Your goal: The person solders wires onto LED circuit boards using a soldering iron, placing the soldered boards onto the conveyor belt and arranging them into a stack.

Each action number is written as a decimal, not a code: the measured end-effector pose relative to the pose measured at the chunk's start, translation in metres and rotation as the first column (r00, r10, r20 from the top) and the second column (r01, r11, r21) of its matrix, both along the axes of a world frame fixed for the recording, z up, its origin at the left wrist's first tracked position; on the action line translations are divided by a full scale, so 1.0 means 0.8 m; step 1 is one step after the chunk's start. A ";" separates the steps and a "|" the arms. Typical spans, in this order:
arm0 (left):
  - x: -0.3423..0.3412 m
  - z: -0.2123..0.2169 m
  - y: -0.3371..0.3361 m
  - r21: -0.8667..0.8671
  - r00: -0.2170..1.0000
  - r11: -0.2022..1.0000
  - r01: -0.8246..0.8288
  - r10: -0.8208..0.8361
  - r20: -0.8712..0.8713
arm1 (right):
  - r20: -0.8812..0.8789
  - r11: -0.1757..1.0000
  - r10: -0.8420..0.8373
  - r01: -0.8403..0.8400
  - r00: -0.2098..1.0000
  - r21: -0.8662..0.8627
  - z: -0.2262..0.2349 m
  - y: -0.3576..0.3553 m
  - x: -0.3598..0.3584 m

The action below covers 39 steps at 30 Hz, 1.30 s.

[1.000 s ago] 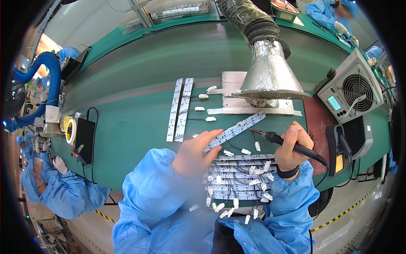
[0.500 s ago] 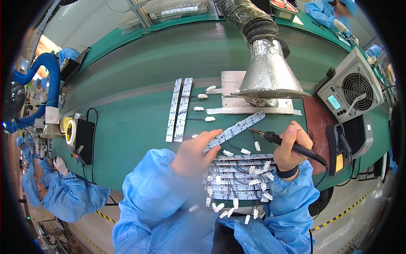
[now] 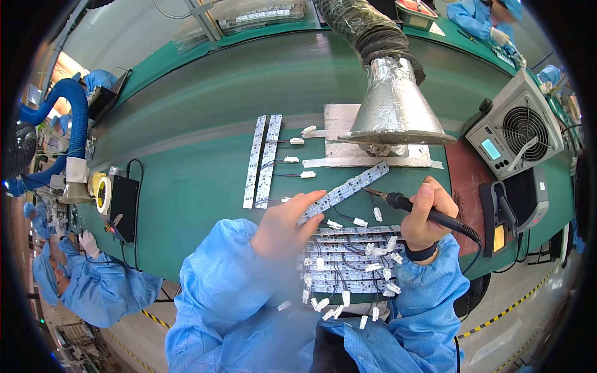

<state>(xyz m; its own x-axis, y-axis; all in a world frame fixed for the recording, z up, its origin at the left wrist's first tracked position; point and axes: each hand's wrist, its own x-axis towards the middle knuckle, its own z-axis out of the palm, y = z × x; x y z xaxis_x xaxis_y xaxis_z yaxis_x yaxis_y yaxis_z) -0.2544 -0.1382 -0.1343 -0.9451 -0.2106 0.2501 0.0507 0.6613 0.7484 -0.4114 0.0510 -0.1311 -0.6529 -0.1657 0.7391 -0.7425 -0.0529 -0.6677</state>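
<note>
My left hand presses its fingertips on the near end of a long white light strip board that lies slanted on the green table. My right hand grips a black soldering iron; its tip points left and touches the strip near the middle. A stack of similar strip boards with white plug connectors and black wires lies just below both hands, at the table's near edge.
Two finished strips with wired connectors lie to the left. A foil fume hood hangs over a metal plate. A grey soldering station and iron holder stand at the right. Other people in blue coats work at the left.
Nothing has visibly moved apart from a slight shift of my left hand on the strip.
</note>
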 end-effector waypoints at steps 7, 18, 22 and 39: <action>0.000 -0.001 0.000 0.008 1.000 1.000 0.001 -0.001 0.007 | 0.004 1.000 0.010 -0.010 1.000 0.006 0.002 -0.001 0.000; 0.001 -0.001 -0.003 0.006 1.000 1.000 -0.014 0.014 0.006 | 0.111 0.974 -0.178 0.191 0.978 -0.120 0.005 0.007 -0.010; 0.004 0.004 -0.005 0.018 0.998 0.999 -0.034 0.033 0.044 | 0.152 0.957 -0.258 0.274 0.954 -0.093 0.004 0.017 -0.026; 0.004 0.008 -0.007 -0.086 0.993 0.996 -0.013 0.024 0.120 | 0.111 0.980 -0.194 0.198 0.975 -0.019 -0.004 0.012 -0.032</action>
